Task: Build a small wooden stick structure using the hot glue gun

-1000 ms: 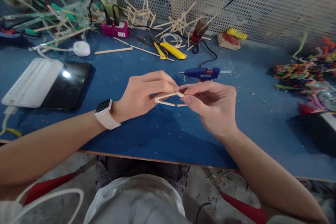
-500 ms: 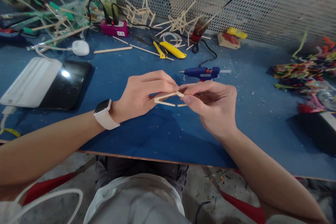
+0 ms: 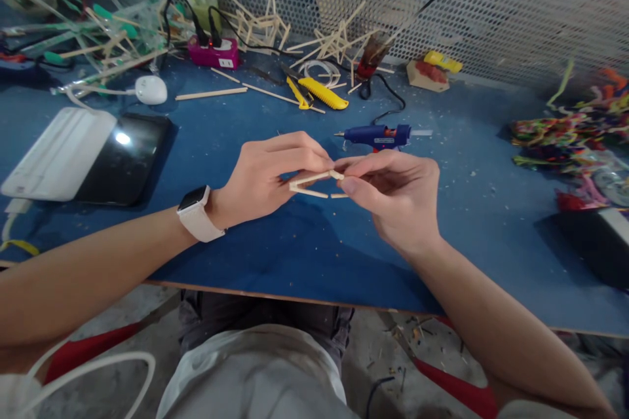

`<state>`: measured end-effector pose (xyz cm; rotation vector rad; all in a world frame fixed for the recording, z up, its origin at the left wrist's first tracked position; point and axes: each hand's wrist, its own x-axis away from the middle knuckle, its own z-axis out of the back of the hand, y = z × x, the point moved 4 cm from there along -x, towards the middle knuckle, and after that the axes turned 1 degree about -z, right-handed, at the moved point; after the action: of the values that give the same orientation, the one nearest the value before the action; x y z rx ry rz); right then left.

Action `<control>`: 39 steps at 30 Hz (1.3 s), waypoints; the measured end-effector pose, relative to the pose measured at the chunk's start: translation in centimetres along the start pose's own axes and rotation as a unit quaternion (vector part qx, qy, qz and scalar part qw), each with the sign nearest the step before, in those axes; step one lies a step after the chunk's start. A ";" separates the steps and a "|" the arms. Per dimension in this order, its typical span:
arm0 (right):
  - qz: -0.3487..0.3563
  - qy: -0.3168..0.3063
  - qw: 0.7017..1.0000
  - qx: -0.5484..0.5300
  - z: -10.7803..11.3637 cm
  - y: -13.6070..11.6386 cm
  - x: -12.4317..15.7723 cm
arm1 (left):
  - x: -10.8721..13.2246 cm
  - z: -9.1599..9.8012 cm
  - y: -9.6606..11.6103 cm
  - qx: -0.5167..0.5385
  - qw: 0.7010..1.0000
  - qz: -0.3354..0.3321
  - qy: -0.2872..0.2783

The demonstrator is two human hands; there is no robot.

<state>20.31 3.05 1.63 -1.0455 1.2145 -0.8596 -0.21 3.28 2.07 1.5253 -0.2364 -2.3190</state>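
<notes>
A small frame of thin wooden sticks (image 3: 310, 179) is held between both hands above the blue table. My left hand (image 3: 280, 170), with a watch on its wrist, is closed on the frame's left side, its fingertips partly hidden behind the sticks. My right hand (image 3: 396, 193) pinches the right end with thumb and fingers. Two lower stick ends show a narrow gap between them below the pinch. Just beyond my right hand a blue glue gun (image 3: 376, 135) lies on the table, nozzle to the left.
Behind lie a yellow cutter (image 3: 324, 93), loose sticks (image 3: 211, 93) and a pink power strip (image 3: 213, 54). More stick structures (image 3: 339, 42) lean near the perforated metal screen. A phone (image 3: 140, 163) and white device (image 3: 56, 154) lie left; tangled colourful yarn (image 3: 565, 131) lies right.
My right hand has shifted very slightly to the left, bringing the lower right stick end a little nearer the left one. Otherwise the grip looks the same.
</notes>
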 end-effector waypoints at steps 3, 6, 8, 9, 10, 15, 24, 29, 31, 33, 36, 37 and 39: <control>-0.004 0.000 1.000 -0.008 0.0 0.0 0.0 | 0.0 0.0 0.0 0.006 1.000 0.006 -0.002; -0.008 -0.001 1.000 -0.011 0.0 0.0 0.0 | 0.0 0.0 0.1 0.004 1.000 0.011 -0.005; -0.012 0.001 1.000 -0.010 0.0 0.0 0.0 | 0.0 0.0 0.1 0.003 1.000 0.012 -0.004; -0.013 0.003 1.000 -0.009 0.0 0.0 0.0 | 0.0 0.0 0.1 0.003 1.000 0.012 -0.004; -0.014 0.003 1.000 -0.009 0.0 0.0 0.0 | 0.0 0.0 0.2 0.003 1.000 0.012 -0.003; -0.008 -0.003 1.000 -0.013 -0.1 -0.1 -0.1 | -0.1 0.0 0.2 0.001 1.000 0.010 -0.003; -0.006 -0.004 1.000 -0.006 0.0 0.0 0.0 | -0.1 0.0 0.3 -0.004 1.000 0.014 -0.009; -0.004 -0.004 1.000 -0.006 -0.1 -0.1 0.0 | -0.1 0.1 0.3 -0.010 1.000 0.013 -0.010; -0.002 -0.004 1.000 -0.007 -0.1 -0.2 0.0 | -0.1 0.1 0.3 -0.012 1.000 0.011 -0.010; 0.001 -0.004 1.000 -0.010 -0.1 -0.2 0.0 | 0.0 0.1 0.3 -0.015 1.000 0.007 -0.009; 0.002 -0.004 1.000 -0.009 -0.2 -0.3 -0.1 | 0.1 0.1 0.2 -0.018 1.000 0.000 -0.006; 0.000 -0.004 1.000 -0.006 -0.2 -0.3 -0.1 | 0.1 0.1 0.1 -0.018 1.000 -0.001 -0.007; -0.004 -0.003 1.000 -0.002 -0.2 -0.3 -0.1 | 0.2 0.1 0.1 -0.019 1.000 -0.001 -0.009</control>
<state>20.15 3.00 1.94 -1.0550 1.2090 -0.8599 -0.34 3.09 1.98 1.4876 -0.1944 -2.3272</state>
